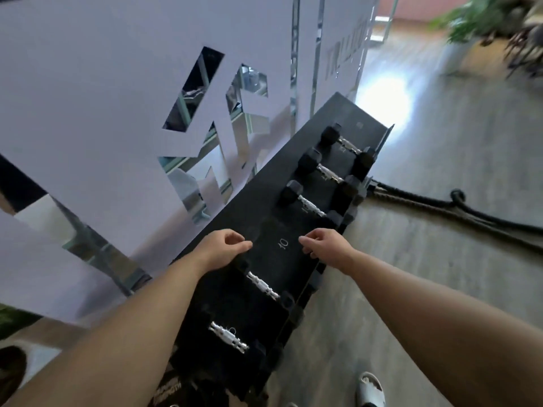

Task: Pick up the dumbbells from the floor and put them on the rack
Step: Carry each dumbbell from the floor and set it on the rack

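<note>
A long black dumbbell rack [258,201] runs away from me along the frosted wall. Several black hex dumbbells with chrome handles lie across it: one [307,204] just beyond my hands, two more [330,174] [348,146] farther off, and two nearer me [263,285] [228,337]. Between them is a bare slot marked "10" [283,243]. My left hand [224,249] hovers at the slot's left side, fingers loosely curled, holding nothing. My right hand [326,245] hovers at its right side, also curled and holding nothing.
A frosted glass wall [102,98] stands right behind the rack. Thick black battle ropes [458,207] trail over the grey floor to the right. A sandalled foot [370,389] shows at the bottom. Potted plants [476,16] stand far back right.
</note>
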`<action>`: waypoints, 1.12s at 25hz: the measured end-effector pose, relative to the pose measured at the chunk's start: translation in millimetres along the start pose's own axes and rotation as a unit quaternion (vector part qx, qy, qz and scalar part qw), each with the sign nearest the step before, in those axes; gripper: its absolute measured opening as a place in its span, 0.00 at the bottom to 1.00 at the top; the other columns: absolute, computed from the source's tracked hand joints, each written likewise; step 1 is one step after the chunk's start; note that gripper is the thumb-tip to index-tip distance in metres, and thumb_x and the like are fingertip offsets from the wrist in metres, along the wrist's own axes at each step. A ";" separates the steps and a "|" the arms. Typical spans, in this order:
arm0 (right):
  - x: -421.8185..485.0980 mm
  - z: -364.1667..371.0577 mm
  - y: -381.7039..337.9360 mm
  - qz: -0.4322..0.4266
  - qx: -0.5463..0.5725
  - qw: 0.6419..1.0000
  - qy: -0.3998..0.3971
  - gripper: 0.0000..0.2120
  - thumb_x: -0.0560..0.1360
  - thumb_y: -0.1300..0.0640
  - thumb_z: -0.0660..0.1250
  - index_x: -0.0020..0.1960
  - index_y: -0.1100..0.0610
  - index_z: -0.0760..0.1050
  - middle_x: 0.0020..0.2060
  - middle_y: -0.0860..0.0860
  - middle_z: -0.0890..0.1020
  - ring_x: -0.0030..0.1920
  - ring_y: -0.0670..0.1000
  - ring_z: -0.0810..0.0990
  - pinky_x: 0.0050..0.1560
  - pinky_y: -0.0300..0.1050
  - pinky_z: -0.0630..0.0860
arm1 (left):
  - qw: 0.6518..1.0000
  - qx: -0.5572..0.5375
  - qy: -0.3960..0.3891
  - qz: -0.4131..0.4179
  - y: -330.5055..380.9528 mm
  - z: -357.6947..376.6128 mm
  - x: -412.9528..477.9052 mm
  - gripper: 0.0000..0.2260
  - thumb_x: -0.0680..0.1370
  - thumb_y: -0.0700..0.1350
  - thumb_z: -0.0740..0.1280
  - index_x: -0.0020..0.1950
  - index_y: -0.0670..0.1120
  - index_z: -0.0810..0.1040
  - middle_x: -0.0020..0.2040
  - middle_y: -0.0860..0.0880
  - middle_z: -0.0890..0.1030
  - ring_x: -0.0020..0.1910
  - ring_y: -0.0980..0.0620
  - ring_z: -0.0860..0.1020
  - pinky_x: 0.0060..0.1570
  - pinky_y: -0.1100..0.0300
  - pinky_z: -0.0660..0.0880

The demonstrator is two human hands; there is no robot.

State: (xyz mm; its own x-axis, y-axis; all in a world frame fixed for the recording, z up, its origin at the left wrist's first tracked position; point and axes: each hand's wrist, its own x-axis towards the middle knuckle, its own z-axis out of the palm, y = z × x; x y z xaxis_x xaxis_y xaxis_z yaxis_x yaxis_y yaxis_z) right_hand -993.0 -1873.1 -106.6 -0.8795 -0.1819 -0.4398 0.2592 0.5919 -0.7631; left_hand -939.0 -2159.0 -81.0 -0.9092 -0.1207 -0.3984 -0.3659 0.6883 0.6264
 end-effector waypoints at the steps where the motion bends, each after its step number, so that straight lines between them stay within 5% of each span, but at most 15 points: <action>1: -1.9 -22.9 -11.3 -0.011 0.010 1.000 0.017 0.12 0.77 0.43 0.71 0.45 0.52 0.82 0.40 0.52 0.89 0.36 0.49 0.83 0.41 0.46 0.80 | 1.000 -0.020 0.010 0.023 25.8 -8.9 2.2 0.15 0.76 0.62 0.73 0.55 0.55 0.83 0.52 0.57 0.83 0.53 0.56 0.80 0.49 0.59 0.75; 6: -32.7 -158.5 -55.4 -0.056 0.047 0.991 0.113 0.19 0.75 0.37 0.69 0.47 0.53 0.82 0.38 0.52 0.89 0.34 0.50 0.83 0.35 0.44 0.76 | 0.988 -0.062 0.036 0.136 167.0 -41.1 9.6 0.18 0.79 0.60 0.71 0.55 0.46 0.85 0.55 0.43 0.86 0.56 0.42 0.83 0.61 0.48 0.78; 10: -88.3 -256.7 -62.0 -0.092 0.043 0.978 0.184 0.27 0.69 0.31 0.66 0.50 0.54 0.82 0.38 0.50 0.89 0.33 0.49 0.83 0.35 0.44 0.75 | 0.974 -0.041 0.034 0.219 265.3 -34.2 -1.9 0.21 0.75 0.65 0.70 0.50 0.48 0.86 0.52 0.44 0.87 0.56 0.41 0.83 0.62 0.44 0.79; 14: -156.6 -343.9 -13.6 -0.075 0.054 0.965 0.247 0.21 0.77 0.37 0.67 0.53 0.55 0.80 0.43 0.53 0.89 0.37 0.52 0.82 0.38 0.46 0.75 | 0.959 0.001 -0.001 0.282 361.5 12.4 -29.9 0.29 0.66 0.75 0.67 0.49 0.52 0.86 0.50 0.46 0.88 0.53 0.42 0.84 0.60 0.42 0.80; 20: -274.0 -452.9 126.6 -0.026 0.072 0.937 0.341 0.18 0.78 0.36 0.65 0.51 0.51 0.78 0.42 0.50 0.89 0.40 0.53 0.84 0.41 0.48 0.76 | 0.927 0.026 -0.109 0.357 504.3 172.3 -91.3 0.32 0.60 0.79 0.66 0.48 0.56 0.85 0.45 0.56 0.89 0.52 0.46 0.85 0.50 0.50 0.81; 23: -348.3 -511.1 224.1 0.021 0.077 0.916 0.393 0.18 0.78 0.38 0.67 0.51 0.54 0.79 0.37 0.50 0.88 0.35 0.51 0.83 0.38 0.45 0.77 | 0.900 0.052 -0.161 0.402 576.5 284.2 -147.2 0.32 0.62 0.78 0.64 0.50 0.54 0.84 0.52 0.53 0.87 0.53 0.47 0.83 0.61 0.45 0.79; 26: -431.5 -561.1 306.1 0.061 0.064 0.899 0.430 0.16 0.79 0.41 0.68 0.48 0.55 0.79 0.32 0.49 0.86 0.33 0.52 0.81 0.33 0.43 0.77 | 0.878 0.078 -0.190 0.432 634.6 381.6 -196.9 0.32 0.66 0.76 0.64 0.52 0.51 0.85 0.53 0.46 0.88 0.51 0.44 0.84 0.55 0.46 0.81; 28: -498.7 -590.6 362.7 0.097 0.064 0.878 0.464 0.17 0.78 0.40 0.69 0.47 0.55 0.80 0.36 0.52 0.88 0.38 0.57 0.85 0.41 0.50 0.82 | 0.860 0.093 -0.221 0.450 672.0 452.3 -232.5 0.30 0.70 0.73 0.65 0.54 0.49 0.85 0.55 0.40 0.87 0.53 0.40 0.84 0.56 0.45 0.80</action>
State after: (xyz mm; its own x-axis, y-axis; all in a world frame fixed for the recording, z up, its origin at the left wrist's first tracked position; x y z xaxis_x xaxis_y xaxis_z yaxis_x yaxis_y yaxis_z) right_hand -696.1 -1103.9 115.5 -0.7448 0.6662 -0.0382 0.4315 0.4371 -0.7892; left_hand -883.6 -1344.8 129.6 -0.6282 0.7765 -0.0494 0.5222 0.4678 0.7130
